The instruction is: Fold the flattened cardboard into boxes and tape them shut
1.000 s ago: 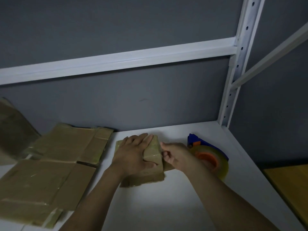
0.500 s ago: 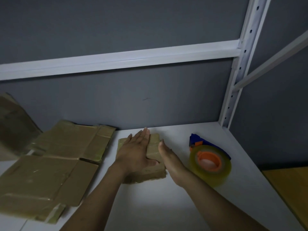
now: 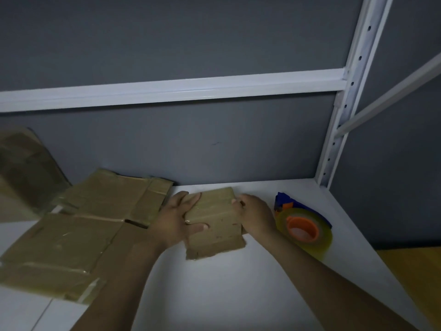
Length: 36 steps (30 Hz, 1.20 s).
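Cardboard (image 3: 214, 225): flat, brown, taped
Left hand (image 3: 176, 218): fingers straight, pressing it
Right hand (image 3: 256, 217): curled, gripping its right edge

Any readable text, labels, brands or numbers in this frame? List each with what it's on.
No readable text anywhere in the frame.
Small brown cardboard piece, touched by the left hand and the right hand: blank, tape strips only.
Flattened brown cardboard sheets: no print visible.
Clear tape roll with orange core and its blue dispenser: no label visible.
White perforated shelf upright: holes only, no numbers.
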Available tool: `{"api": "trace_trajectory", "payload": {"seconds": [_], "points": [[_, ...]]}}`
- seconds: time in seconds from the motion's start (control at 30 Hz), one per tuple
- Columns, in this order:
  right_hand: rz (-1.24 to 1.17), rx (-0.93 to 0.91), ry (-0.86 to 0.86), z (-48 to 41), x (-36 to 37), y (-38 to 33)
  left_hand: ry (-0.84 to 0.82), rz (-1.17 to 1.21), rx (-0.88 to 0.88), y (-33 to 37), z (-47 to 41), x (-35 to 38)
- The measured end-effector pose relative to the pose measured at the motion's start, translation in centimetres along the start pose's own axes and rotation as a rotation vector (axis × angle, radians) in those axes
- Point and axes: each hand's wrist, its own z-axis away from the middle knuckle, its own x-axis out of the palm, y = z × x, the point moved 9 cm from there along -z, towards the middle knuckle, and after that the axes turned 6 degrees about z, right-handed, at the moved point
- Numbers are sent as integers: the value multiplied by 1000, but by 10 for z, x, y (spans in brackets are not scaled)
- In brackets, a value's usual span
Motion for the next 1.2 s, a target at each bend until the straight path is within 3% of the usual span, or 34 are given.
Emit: {"api": "trace_trajectory", "payload": {"seconds": [0.13, 0.23, 0.4, 0.53, 0.67, 0.73, 0.8, 0.87, 0.93, 1.0, 1.1, 1.2], "points": [[-152, -29, 3, -3, 5, -8, 136, -107, 24, 26, 7, 10], [-134, -93, 32, -12, -6, -4, 37, -128, 176, 43, 13, 25], [-91, -98, -170, -12, -18, 12, 4, -171, 286, 54, 4, 34], [114, 41, 35, 0, -55, 81, 83, -132, 287, 68, -5, 40], [210, 282, -31, 19, -57, 155, 100, -194, 213, 75, -15, 44], [240, 259, -19, 20, -53, 164, 123, -320, 192, 77, -17, 43], [261, 220, 38, 22, -58, 162, 268, -421, 275, 91, -11, 33], [254, 170, 65, 25, -62, 156, 472, -325, 435, 113, 5, 24], [229, 120, 136, 29, -70, 148, 537, -89, 527, 132, 18, 23], [133, 56, 299, 39, -89, 135, 443, 162, 493, 150, 22, 30], [-75, -15, 572, 56, -127, 107, 139, 527, 297, 166, 15, 48], [-210, -58, 644, 56, -159, 85, 18, 837, 128, 168, 11, 46]]}}
